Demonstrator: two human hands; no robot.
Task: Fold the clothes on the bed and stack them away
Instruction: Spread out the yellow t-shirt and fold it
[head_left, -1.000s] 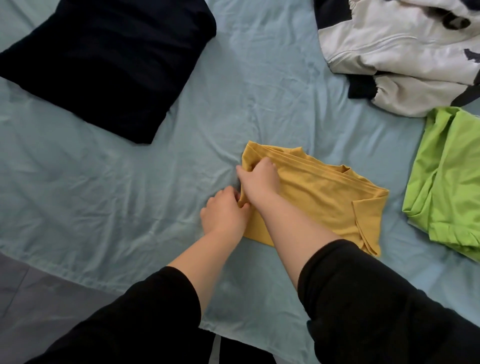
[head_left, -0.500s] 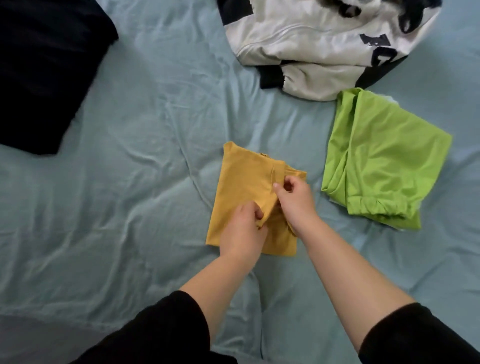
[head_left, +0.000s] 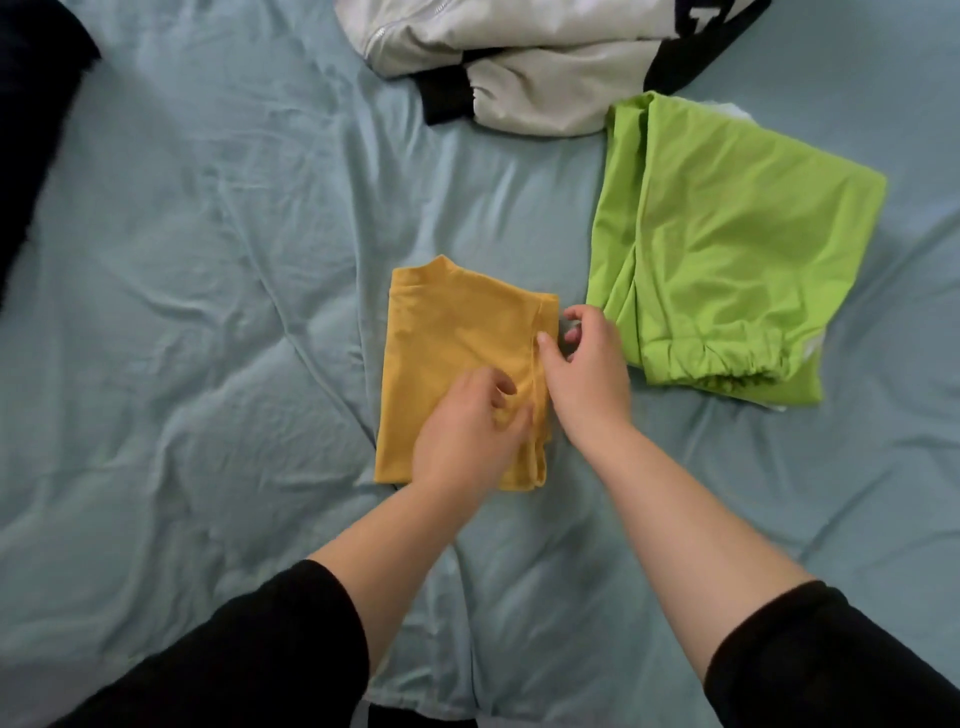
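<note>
Covering the frame, the bed sheet (head_left: 208, 312) offers open room centre-left; a folded green garment (head_left: 727, 234) crowds the right. Soft, light, floppy, the folded yellow shirt (head_left: 447, 332) at centre should lift best under both long edges. Left hand (head_left: 467, 436) pinches its right fold; right hand (head_left: 587, 374), loose-fingered, thumbs that edge.

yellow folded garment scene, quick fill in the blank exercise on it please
The folded mustard-yellow cloth garment lies on the light ___ bed sheet.
The folded lime-green cloth garment lies to its ___.
The left hand pinches the ___ garment.
Missing: blue; right; mustard-yellow.
</note>
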